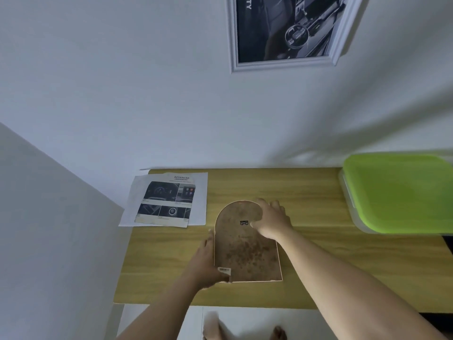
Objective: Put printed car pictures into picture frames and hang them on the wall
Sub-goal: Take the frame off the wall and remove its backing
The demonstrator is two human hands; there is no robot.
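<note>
An arched picture frame (245, 246) lies face down on the wooden table (313, 261), its brown mottled backboard up, with a small metal hanger near the top and a barcode sticker at the lower left. My left hand (208, 261) grips its lower left edge, thumb by the sticker. My right hand (270, 220) holds the upper right curve of the arch. Printed car pictures (169, 200) on white sheets lie at the table's far left corner. On the wall above hangs a white-framed car interior picture (284, 30).
A plastic box with a green lid (399, 192) stands at the table's right end. A white wall runs behind the table, and a pale panel rises at the left. The floor and my feet show below the table's front edge.
</note>
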